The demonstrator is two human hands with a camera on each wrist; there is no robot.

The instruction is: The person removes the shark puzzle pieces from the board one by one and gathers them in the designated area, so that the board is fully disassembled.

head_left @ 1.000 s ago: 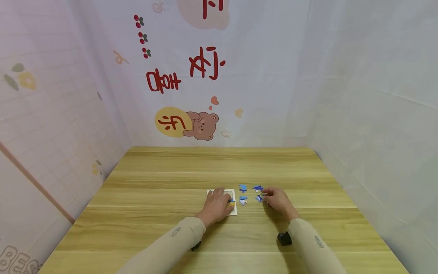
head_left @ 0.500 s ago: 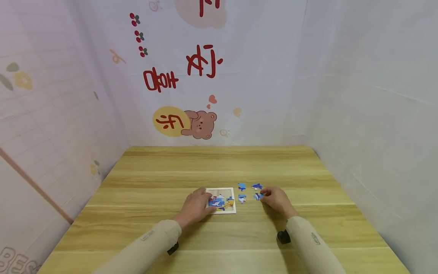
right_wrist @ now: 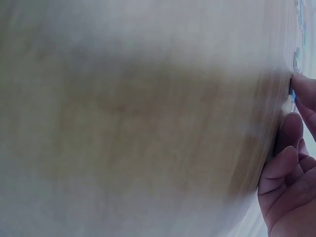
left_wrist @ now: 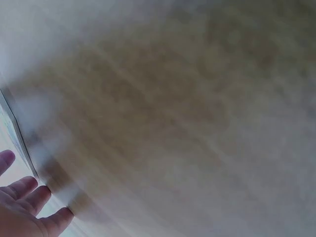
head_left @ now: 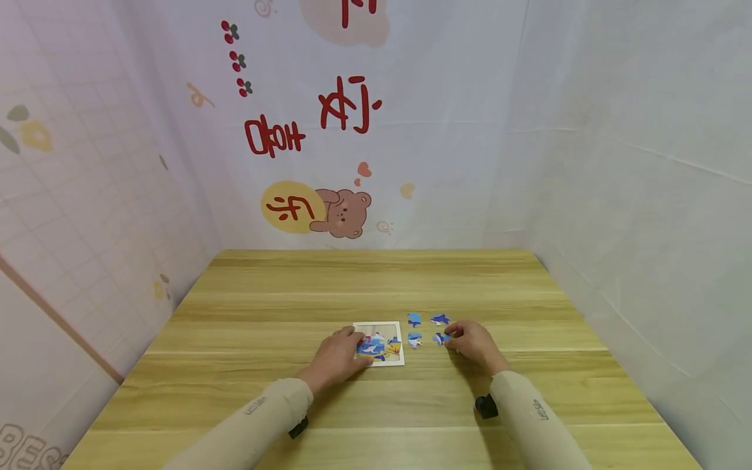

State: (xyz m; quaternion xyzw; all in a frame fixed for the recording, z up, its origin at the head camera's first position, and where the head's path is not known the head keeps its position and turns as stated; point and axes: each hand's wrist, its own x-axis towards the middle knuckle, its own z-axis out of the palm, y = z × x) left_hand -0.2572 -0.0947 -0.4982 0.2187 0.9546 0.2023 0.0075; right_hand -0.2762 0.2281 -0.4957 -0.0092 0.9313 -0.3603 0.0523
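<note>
A small white-framed jigsaw puzzle lies flat on the table, its tray partly filled with blue and yellow sea-animal pieces. My left hand rests along its left side, the thumb near the front edge and the fingers extended; the left wrist view shows those fingers spread beside the frame. At the right, my right hand pinches the right end of a blue-and-white puzzle piece lying on the table. A sliver of that piece shows at the fingertip in the right wrist view, with the other fingers curled.
Right of the frame lie three more loose pieces: a light-blue one, a blue-and-white one and a dark-blue one. The wooden table meets printed white cloth walls at the back and sides.
My left hand has moved left off the puzzle's middle to its left side, uncovering the pieces inside. The right hand stays at the same loose piece.
</note>
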